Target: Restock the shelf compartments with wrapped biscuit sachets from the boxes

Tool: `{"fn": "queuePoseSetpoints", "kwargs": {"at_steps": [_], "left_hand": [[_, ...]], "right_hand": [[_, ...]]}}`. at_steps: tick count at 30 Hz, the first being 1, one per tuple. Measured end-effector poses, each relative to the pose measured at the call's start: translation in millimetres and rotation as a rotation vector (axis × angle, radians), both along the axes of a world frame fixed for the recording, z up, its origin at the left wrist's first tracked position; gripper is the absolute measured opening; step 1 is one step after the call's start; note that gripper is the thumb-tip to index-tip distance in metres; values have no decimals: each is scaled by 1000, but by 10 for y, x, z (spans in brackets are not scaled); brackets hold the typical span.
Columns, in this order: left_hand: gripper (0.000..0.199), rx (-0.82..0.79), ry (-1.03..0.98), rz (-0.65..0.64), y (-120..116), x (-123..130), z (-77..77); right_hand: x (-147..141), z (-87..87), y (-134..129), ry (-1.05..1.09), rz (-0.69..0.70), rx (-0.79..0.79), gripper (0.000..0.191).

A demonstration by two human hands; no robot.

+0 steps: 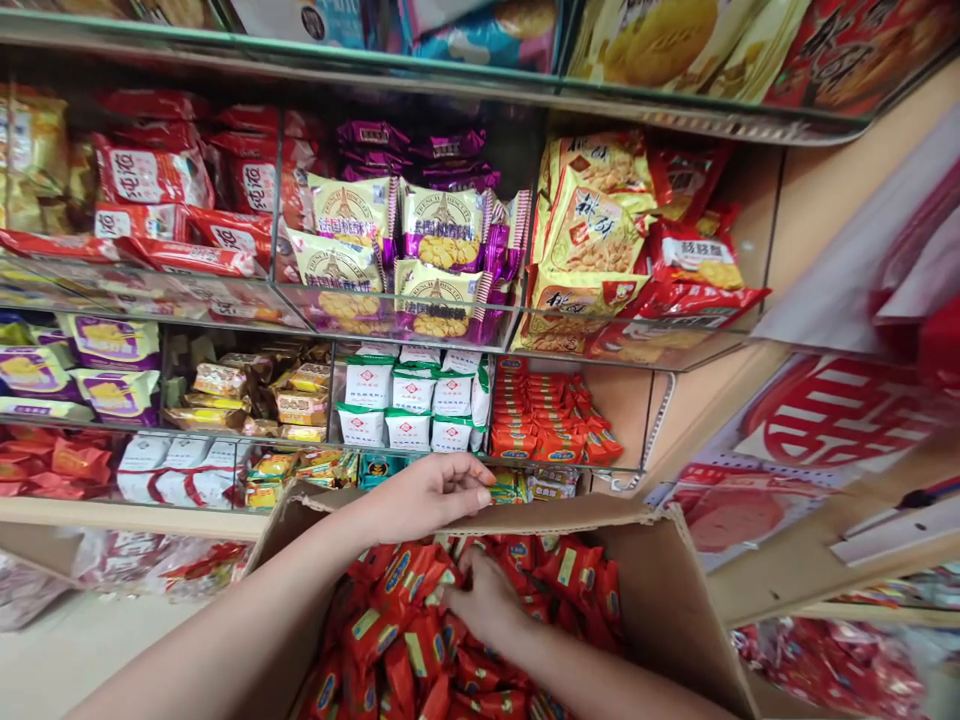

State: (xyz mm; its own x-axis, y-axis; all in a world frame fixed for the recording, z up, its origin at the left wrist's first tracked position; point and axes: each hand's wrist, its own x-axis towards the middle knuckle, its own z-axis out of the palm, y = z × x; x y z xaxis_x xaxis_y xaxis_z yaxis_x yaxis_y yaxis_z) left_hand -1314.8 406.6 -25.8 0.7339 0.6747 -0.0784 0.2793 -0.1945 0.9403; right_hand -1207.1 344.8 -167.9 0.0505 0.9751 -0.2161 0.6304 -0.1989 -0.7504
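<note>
A cardboard box (pixel 675 600) full of small red snack packets (pixel 382 635) stands in front of me. Deep among the packets, my right hand (pixel 487 600) has its thumb and fingers curled round a red packet, with the fingertips partly hidden. My left hand (pixel 439 490) is above the far rim of the box, palm side turned right. Its fingers are loosely bent, with a gap to the thumb and nothing visible between them. Behind it, a shelf compartment holds stacked red packets (pixel 551 420) that look like those in the box.
Beside the red stack are white-and-green packets (pixel 409 400) and brown-gold packets (pixel 300 395). Purple-and-cream biscuit packets (pixel 446 235) and yellow packets (pixel 592 220) fill the shelf above. Clear dividers and a glass shelf edge (pixel 450 75) cross the view. Red-and-white packaging (pixel 847 410) hangs at right.
</note>
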Motion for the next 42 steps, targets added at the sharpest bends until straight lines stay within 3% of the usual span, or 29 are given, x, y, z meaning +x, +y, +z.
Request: {"fn": "queuePoseSetpoints", "kwargs": {"at_steps": [4, 7, 10, 12, 14, 16, 19, 25, 28, 32, 34, 37, 40, 42], "left_hand": [[29, 4, -8, 33, -6, -20, 11], [31, -48, -41, 40, 11, -41, 2], [37, -148, -137, 42, 34, -64, -10], [46, -245, -251, 51, 40, -76, -10], [51, -334, -353, 32, 36, -82, -2], [47, -344, -396, 23, 31, -79, 5], [39, -300, -391, 75, 36, -71, 1], [31, -284, -384, 158, 47, -79, -13], [32, -152, -393, 203, 38, -72, -9], [23, 137, -412, 252, 24, -58, -33], [28, 176, -402, 264, 22, -56, -47], [43, 2, -484, 303, 35, -54, -43], [37, -253, -577, 360, 45, -39, -17], [37, -297, -555, 341, 39, -20, -7]], "right_hand": [[21, 214, -143, -144, 62, -24, 20], [115, 664, -312, -183, 246, 85, 21], [267, 1193, -370, 94, 332, 143, 24], [367, 1447, -284, 362, 256, 180, 25], [446, 1564, -119, 578, 123, 203, 29], [494, 1562, 66, 716, 16, 200, 32], [520, 1450, 261, 892, -25, 160, 31], [544, 1293, 292, 1142, -58, 126, 23], [554, 1304, 249, 1173, -85, 176, 19], [563, 1342, 215, 1227, -118, 168, 23], [569, 1337, 221, 1183, -113, 160, 25], [571, 1289, 253, 1076, -146, 232, 36], [560, 1233, 270, 1002, -150, 333, 42], [541, 1219, 253, 976, -110, 342, 42]]}}
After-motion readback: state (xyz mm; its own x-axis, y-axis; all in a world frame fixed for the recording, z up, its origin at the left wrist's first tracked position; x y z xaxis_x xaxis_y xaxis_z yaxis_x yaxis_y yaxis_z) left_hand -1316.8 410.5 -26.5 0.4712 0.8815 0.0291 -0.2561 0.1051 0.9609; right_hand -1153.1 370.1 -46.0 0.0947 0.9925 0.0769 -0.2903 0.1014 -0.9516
